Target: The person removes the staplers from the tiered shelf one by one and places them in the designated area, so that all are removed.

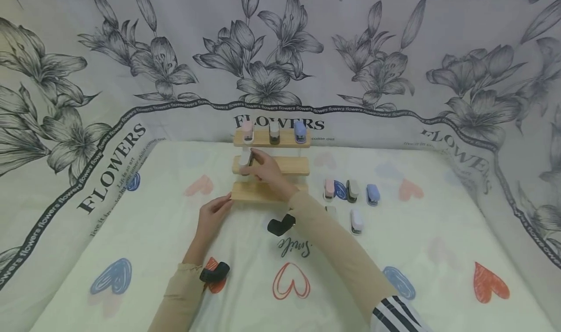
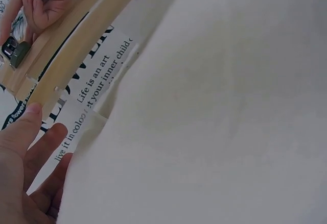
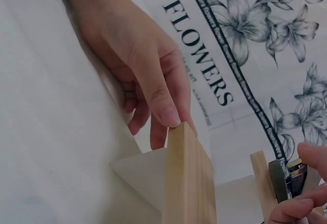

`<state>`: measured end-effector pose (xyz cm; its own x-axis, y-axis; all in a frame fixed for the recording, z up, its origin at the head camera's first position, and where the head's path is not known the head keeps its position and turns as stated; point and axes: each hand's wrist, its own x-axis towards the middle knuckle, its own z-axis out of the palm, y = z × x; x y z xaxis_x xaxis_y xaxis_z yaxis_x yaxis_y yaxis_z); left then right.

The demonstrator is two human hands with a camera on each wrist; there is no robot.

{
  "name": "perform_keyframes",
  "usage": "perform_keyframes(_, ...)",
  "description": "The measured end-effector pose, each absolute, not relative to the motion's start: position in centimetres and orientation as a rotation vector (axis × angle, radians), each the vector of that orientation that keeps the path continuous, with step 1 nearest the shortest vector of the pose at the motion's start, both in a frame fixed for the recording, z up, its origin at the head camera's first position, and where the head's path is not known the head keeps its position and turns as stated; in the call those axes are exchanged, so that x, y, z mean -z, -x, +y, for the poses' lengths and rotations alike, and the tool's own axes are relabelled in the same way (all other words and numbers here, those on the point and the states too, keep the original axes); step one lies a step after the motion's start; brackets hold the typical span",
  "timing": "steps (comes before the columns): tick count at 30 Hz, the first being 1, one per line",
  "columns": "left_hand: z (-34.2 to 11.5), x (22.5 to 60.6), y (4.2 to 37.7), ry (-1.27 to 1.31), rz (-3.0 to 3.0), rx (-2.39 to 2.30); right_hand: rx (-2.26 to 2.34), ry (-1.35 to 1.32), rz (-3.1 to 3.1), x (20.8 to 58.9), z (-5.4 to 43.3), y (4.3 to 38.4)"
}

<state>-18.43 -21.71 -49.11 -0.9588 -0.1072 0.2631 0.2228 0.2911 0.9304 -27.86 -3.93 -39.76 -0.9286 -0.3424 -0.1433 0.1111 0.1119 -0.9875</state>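
White stapler [image 1: 245, 156]: pinched in the right hand [image 1: 268, 170], at the left end of the middle plank [image 1: 293, 165]; whether the plank bears its weight, I cannot tell.
Right fingers: grasping the stapler from both sides, its dark base and metal parts showing between them, the base toward the wood.
Left hand [image 1: 212, 217]: at the left end of the bottom plank [image 1: 247, 192], thumb touching the wood, other fingers loosely bent beside it, well apart from the stapler.
Top plank [image 1: 261, 138]: carries a pink stapler [image 1: 247, 131], a pale stapler with a dark base [image 1: 274, 131] and a blue stapler [image 1: 300, 130], side by side.
Surface [image 1: 350, 273]: to the right of the planks, more small staplers [image 1: 373, 194] lie in two rows, one partly hidden by the right sleeve [image 1: 335, 244].
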Motion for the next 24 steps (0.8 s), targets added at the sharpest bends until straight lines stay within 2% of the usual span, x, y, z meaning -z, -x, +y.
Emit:
perform_keyframes(10, -20.6, 47.1, 17.3, 0.071, -2.335, 1.565, 1.906, 0.293, 2.047, 40.4, -1.9, 26.7)
perform_keyframes(18, -21.6, 49.9, 18.7, 0.057, -2.312, 1.605, 1.893, 0.337, 2.057, 40.0, 1.9, 25.1)
perform_keyframes(24, -21.8, 50.2, 18.9, 0.06, -2.306, 1.578, 1.837, 0.353, 2.127, 40.0, 5.0, 24.4)
